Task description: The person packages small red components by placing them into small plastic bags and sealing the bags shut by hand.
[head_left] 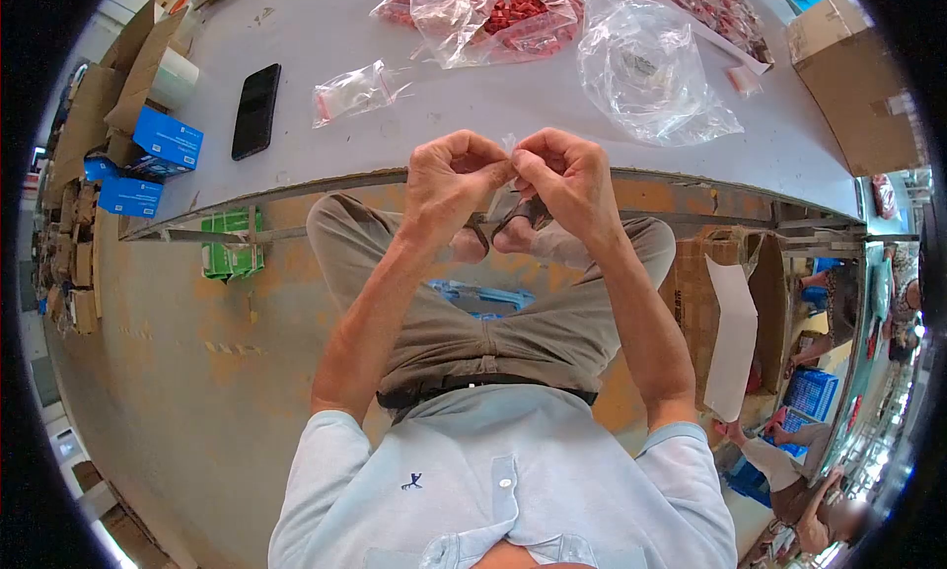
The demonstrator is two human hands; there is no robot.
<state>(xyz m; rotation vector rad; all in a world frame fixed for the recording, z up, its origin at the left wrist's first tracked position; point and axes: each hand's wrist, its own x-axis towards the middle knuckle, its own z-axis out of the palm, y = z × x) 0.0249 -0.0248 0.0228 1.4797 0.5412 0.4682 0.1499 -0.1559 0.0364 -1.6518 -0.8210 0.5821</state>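
Note:
My left hand [456, 175] and my right hand [564, 175] meet at the table's front edge, fingertips pinched together. Between them is a small clear plastic bag [509, 143], mostly hidden by the fingers; its contents cannot be made out. Beyond the hands, a large clear bag of red pieces [518, 9] lies on the table [296, 140]. To its right rests a crumpled clear plastic bag [646, 71]. A flat packet of small clear bags [353, 94] lies to the left of my hands.
A black phone [256, 110] lies on the table's left. Blue boxes [168, 140] stand at the left edge, and a cardboard box [853, 86] at the right. Another bag of red pieces [715, 12] is at the back right. Below right, an open carton [695, 303] stands near other people.

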